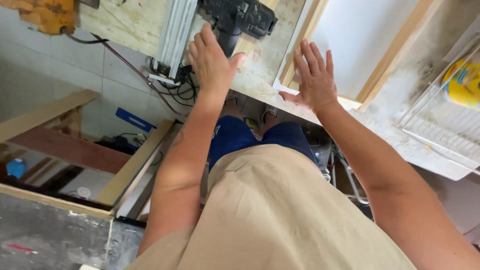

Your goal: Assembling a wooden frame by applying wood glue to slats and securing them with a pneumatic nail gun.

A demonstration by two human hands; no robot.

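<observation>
A dusty workbench (260, 75) is seen from above, with both of the person's bare arms stretched out over its near edge. The left hand (212, 60) is spread open and flat, fingers together and pointing away; nothing is gripped in it. It is laid against the black power tool (240, 17) that is mounted on the bench, the fingertips reaching the tool's lower housing, though actual contact cannot be made out for certain. Just to the left of that hand a ribbed grey metal rail (175, 35) is set, with a tangle of black and red cables (170, 90) hanging beneath it.

The right hand (312, 80) is also held open, fingers slightly fanned, and is pressed palm-down on the edge of a white panel (360, 35), which is bordered by pale wooden strips (395, 55). No object is held in it. The two hands are kept near each other but apart.

On the far right a clear plastic bin (440, 120) is placed on the bench, and a yellow object (462, 82) is seen inside it. Wooden planks (50, 112) are stacked lower left above a tiled floor (50, 65).
</observation>
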